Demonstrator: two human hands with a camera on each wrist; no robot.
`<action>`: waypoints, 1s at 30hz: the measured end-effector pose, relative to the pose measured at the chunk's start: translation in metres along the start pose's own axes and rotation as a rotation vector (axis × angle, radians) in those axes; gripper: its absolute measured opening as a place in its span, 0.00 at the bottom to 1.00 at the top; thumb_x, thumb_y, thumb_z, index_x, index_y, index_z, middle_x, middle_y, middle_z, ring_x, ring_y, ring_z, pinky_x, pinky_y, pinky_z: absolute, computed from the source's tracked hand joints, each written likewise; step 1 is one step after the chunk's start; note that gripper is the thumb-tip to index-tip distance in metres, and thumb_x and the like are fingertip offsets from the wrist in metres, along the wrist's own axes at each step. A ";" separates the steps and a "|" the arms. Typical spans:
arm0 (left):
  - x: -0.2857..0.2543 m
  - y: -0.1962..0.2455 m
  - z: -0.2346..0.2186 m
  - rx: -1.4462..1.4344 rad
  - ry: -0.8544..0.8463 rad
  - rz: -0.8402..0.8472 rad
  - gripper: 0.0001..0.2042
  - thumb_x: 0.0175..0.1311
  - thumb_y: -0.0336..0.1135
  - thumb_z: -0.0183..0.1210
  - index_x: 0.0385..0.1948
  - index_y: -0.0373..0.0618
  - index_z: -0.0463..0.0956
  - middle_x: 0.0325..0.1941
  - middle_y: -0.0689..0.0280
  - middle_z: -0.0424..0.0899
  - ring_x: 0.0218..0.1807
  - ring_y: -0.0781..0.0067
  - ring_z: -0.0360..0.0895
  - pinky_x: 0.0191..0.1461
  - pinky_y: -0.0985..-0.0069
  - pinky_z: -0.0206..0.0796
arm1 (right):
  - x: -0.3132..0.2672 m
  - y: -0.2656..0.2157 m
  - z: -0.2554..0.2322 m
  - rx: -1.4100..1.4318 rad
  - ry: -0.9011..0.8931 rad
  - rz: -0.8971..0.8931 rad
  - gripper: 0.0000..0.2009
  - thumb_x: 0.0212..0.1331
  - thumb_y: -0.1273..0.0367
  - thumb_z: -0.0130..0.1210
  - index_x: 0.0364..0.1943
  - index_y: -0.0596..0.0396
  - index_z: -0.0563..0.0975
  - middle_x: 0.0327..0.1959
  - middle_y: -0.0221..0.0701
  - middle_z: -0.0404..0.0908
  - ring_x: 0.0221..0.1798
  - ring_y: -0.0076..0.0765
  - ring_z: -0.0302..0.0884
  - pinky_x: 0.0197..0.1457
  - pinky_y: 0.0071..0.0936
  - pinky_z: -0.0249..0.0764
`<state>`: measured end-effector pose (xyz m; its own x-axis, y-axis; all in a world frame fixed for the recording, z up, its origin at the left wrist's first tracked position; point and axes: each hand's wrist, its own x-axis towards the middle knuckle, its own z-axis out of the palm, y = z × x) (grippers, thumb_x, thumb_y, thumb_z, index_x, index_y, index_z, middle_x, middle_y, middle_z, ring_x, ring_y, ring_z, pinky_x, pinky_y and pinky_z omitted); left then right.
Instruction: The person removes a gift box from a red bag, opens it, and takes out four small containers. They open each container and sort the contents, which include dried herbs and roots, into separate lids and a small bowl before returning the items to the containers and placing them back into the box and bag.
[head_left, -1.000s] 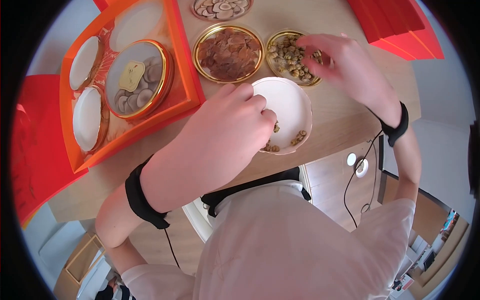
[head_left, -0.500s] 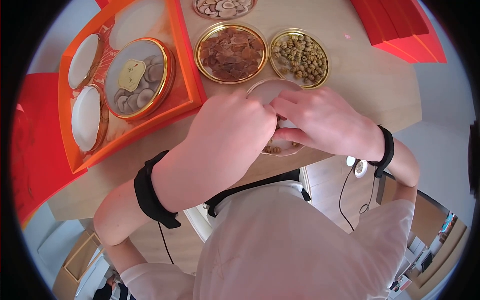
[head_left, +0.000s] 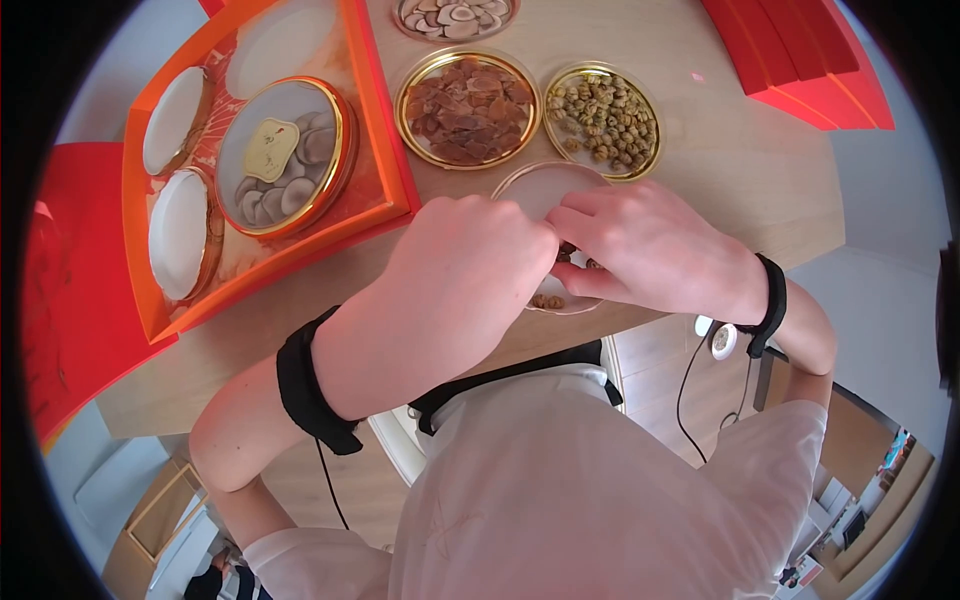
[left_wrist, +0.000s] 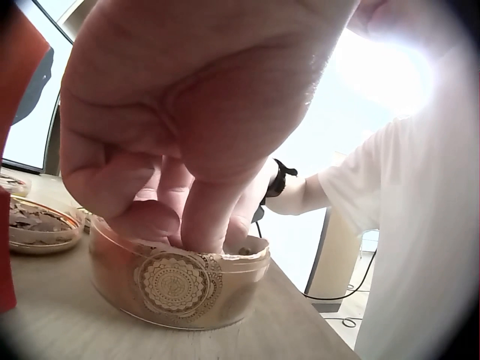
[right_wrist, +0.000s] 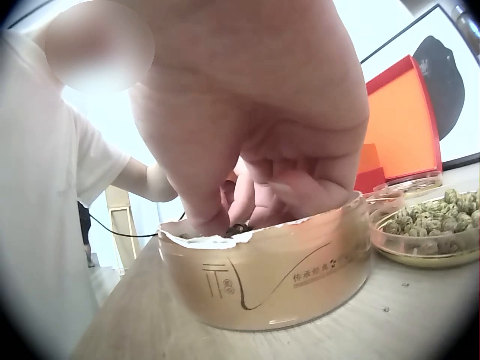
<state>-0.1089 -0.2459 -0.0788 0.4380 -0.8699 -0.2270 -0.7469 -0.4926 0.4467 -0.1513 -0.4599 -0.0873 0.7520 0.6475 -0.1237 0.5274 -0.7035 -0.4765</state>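
Observation:
Both hands meet over a round, shallow tub (head_left: 545, 185) with a white interior and a torn-looking rim. Dried curled pieces (head_left: 547, 301) lie inside it. My left hand (head_left: 470, 250) reaches in palm down with its fingers curled; whether its hidden fingertips pinch a piece I cannot tell. My right hand (head_left: 655, 245) comes from the other side, thumb and fingers inside the rim, with a dark curled piece (right_wrist: 238, 229) held at the thumb. Printed patterns cover the tub's side wall (left_wrist: 176, 289). Behind it stands a gold-rimmed dish (head_left: 655, 150) of similar greenish curled pieces (head_left: 610, 110).
Left of that dish is one with reddish-brown slices (head_left: 470, 110), and beyond it one with pale slices (head_left: 455, 15). An orange-red gift box (head_left: 395, 205) at left holds round tubs, one with a clear lid (head_left: 330, 185). Red packaging (head_left: 815, 60) stands at the back right.
My right hand has moved from the dish of greenish pieces down into the tub beside my left hand. The left hand stays at the tub, shifted very slightly.

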 end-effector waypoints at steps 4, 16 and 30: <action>0.000 0.000 -0.002 -0.039 0.030 0.030 0.07 0.58 0.28 0.63 0.24 0.36 0.77 0.24 0.52 0.80 0.31 0.47 0.81 0.34 0.57 0.72 | 0.000 -0.003 -0.002 -0.004 -0.039 0.031 0.10 0.57 0.67 0.65 0.33 0.60 0.77 0.29 0.38 0.80 0.33 0.48 0.82 0.37 0.43 0.77; -0.008 -0.005 0.004 0.023 0.063 0.126 0.02 0.56 0.23 0.56 0.29 0.36 0.75 0.33 0.54 0.78 0.36 0.49 0.80 0.39 0.58 0.73 | -0.009 -0.002 0.001 -0.010 0.019 -0.021 0.09 0.53 0.72 0.64 0.36 0.57 0.77 0.30 0.36 0.77 0.32 0.47 0.79 0.34 0.43 0.75; 0.005 0.002 0.000 0.074 0.037 0.001 0.08 0.64 0.33 0.62 0.33 0.38 0.77 0.31 0.56 0.81 0.36 0.50 0.83 0.39 0.59 0.76 | -0.011 -0.004 -0.001 -0.127 0.070 -0.024 0.07 0.54 0.71 0.63 0.34 0.57 0.78 0.30 0.35 0.80 0.34 0.44 0.82 0.36 0.39 0.79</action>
<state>-0.1085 -0.2512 -0.0784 0.4543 -0.8694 -0.1941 -0.7816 -0.4936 0.3814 -0.1613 -0.4648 -0.0834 0.7620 0.6456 -0.0505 0.5879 -0.7223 -0.3642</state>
